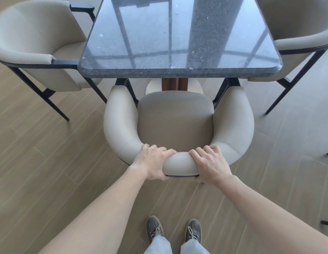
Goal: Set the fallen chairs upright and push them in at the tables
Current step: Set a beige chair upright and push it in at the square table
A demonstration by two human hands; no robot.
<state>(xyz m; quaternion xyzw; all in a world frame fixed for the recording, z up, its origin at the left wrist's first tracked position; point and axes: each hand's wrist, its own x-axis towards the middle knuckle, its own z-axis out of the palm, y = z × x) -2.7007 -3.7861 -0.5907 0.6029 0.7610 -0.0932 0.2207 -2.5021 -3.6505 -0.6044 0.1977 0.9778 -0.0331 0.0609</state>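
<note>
Beige chairs [31,33] [297,24], three; one table [178,33]; two hands [154,162] [210,165] on near chair [175,121].

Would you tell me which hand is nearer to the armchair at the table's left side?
Left. The left hand grips the near chair's backrest on the side toward that armchair; the right hand grips the same backrest farther to its right.

Dining area, café-like: stone-top table [179,33], matching upholstered armchairs [31,43] around it, wood-look plank floor [49,171].
</note>
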